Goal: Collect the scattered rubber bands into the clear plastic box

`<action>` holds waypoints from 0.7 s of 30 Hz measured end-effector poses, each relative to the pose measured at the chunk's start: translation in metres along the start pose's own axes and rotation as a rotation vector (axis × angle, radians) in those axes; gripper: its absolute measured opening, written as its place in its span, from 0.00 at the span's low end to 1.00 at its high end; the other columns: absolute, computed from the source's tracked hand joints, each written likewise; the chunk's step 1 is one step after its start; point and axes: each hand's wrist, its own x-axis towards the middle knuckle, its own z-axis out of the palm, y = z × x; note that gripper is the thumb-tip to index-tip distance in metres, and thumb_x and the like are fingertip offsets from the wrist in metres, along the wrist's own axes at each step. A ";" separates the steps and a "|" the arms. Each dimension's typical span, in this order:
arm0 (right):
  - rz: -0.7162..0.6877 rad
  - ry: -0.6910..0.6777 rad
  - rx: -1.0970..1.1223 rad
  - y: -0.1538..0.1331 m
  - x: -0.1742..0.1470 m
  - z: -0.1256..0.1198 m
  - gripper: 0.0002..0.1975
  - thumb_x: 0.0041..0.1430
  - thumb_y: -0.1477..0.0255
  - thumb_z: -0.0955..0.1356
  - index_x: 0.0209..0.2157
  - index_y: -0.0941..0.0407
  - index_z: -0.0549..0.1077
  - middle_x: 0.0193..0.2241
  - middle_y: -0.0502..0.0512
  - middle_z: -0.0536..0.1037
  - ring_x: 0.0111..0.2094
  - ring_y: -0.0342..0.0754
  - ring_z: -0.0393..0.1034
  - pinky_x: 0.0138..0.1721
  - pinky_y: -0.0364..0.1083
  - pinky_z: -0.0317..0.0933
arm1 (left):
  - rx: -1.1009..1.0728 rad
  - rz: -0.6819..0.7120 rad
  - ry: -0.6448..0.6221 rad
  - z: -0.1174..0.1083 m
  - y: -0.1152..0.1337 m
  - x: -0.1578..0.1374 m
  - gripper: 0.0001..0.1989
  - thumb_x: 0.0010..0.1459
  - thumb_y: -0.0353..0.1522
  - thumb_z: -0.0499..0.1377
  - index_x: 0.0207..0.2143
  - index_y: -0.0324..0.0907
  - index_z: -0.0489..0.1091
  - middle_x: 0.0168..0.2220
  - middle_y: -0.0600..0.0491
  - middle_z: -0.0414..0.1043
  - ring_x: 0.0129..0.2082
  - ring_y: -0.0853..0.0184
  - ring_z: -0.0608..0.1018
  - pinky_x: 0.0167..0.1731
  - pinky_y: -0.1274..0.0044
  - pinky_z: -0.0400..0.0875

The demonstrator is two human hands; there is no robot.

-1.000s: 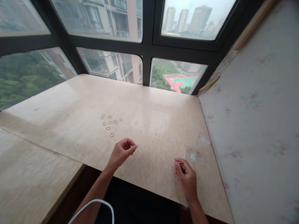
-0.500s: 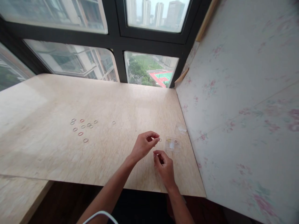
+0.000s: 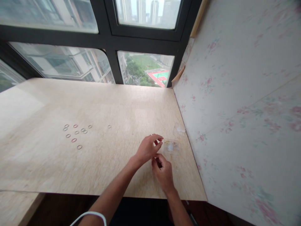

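My left hand [image 3: 150, 147] reaches over the right part of the tabletop, beside a small clear plastic box [image 3: 172, 152]. Its thumb and forefinger are slightly apart, and I see nothing between them. Small yellow and reddish rings [image 3: 174, 143] and a whitish piece lie in the box. Just below the left hand, my right hand [image 3: 163, 172] is closed in a pinch with the fingers curled; whatever it may hold is hidden. Far to the left, several thin rings lie scattered, among them a red ring [image 3: 74, 140] and a dull metal-coloured ring [image 3: 79, 147]. One ring [image 3: 109, 126] lies apart from them.
A clear plastic lid-like piece [image 3: 180, 130] lies behind the box, close to the flowered wall [image 3: 230, 110]. Dark window frames [image 3: 141, 44] border the back of the marbled tabletop [image 3: 113, 163]. A white cable [image 3: 90, 213] crosses my left forearm.
My left thumb and forefinger, which held a small ring, have parted, and that ring no longer shows between them. My right hand stays pinched. The whole view has shifted slightly.
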 end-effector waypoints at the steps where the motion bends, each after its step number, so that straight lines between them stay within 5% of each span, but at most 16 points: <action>1: 0.002 -0.003 0.003 0.000 0.000 0.000 0.11 0.61 0.66 0.63 0.36 0.57 0.73 0.18 0.46 0.69 0.19 0.42 0.62 0.22 0.40 0.55 | 0.010 0.002 0.018 -0.005 -0.004 -0.001 0.08 0.56 0.27 0.57 0.38 0.41 0.73 0.36 0.53 0.77 0.30 0.70 0.76 0.34 0.77 0.70; 12: 0.021 -0.028 -0.063 0.006 -0.003 -0.002 0.14 0.59 0.62 0.65 0.37 0.57 0.76 0.19 0.49 0.71 0.21 0.44 0.66 0.23 0.41 0.62 | 0.199 -0.090 0.190 -0.077 -0.079 -0.028 0.08 0.57 0.27 0.53 0.36 0.40 0.72 0.35 0.51 0.75 0.30 0.69 0.74 0.35 0.75 0.69; 21: 0.132 -0.017 0.103 -0.020 0.013 0.008 0.20 0.52 0.55 0.70 0.35 0.58 0.75 0.15 0.47 0.68 0.16 0.43 0.63 0.15 0.40 0.59 | 0.105 -0.082 0.264 -0.080 -0.105 -0.039 0.08 0.56 0.26 0.54 0.35 0.39 0.73 0.32 0.51 0.74 0.27 0.71 0.72 0.33 0.76 0.67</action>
